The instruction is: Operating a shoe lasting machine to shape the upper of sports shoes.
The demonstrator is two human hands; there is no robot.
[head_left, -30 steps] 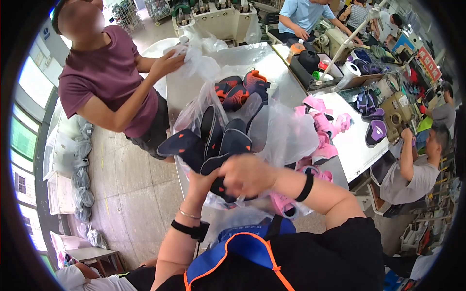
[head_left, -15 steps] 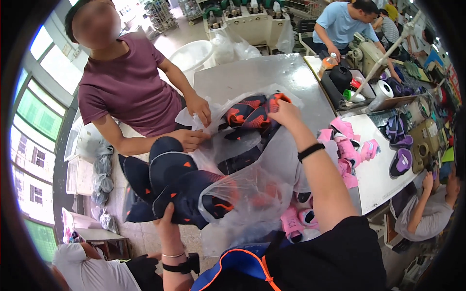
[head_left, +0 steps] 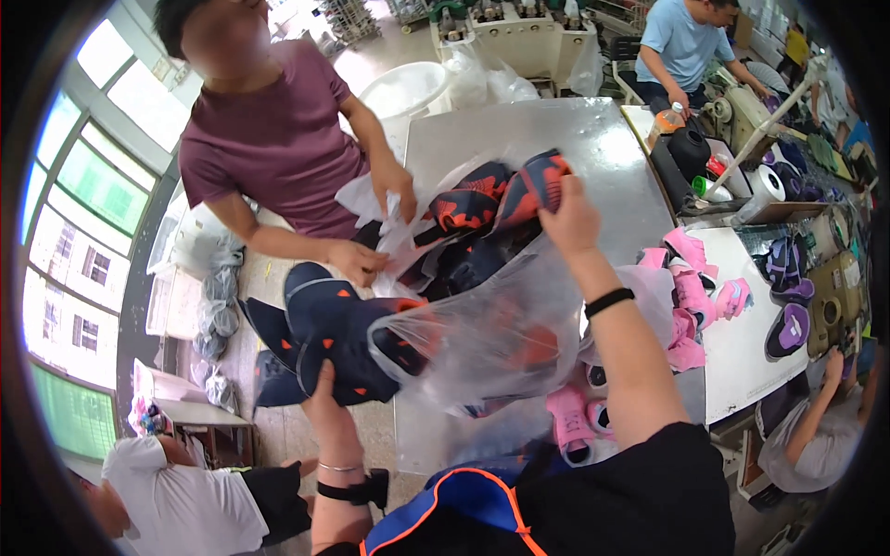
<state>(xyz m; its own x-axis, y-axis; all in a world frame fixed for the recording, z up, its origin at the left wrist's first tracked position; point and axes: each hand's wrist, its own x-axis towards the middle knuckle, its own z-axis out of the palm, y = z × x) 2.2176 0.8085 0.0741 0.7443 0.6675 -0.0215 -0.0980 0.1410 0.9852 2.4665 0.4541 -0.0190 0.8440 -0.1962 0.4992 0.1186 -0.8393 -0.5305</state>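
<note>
My left hand (head_left: 322,397) is closed around the lower edge of a bundle of dark navy shoe uppers (head_left: 324,329) with small orange triangles. Those uppers stick out to the left of a clear plastic bag (head_left: 482,329). At the bag's open far side, my right hand (head_left: 572,221) grips an orange-and-navy shoe upper (head_left: 530,190) by its right end. A similar shoe upper (head_left: 470,199) lies just left of it, and more dark ones sit inside the bag. Across from me, a co-worker's hands (head_left: 360,261) are at the bag's left edge.
Beneath the bag is a metal-topped table (head_left: 593,139). Pink shoe uppers (head_left: 688,287) are piled to the right, partly on a white tabletop (head_left: 742,361). Beyond are a box of thread cones (head_left: 688,148) and a sewing machine (head_left: 742,116). A white tub (head_left: 403,88) stands behind.
My right hand has lifted the orange-and-navy upper a little, turning it more upright. My left hand keeps its hold on the navy uppers. The whole view has shifted.
</note>
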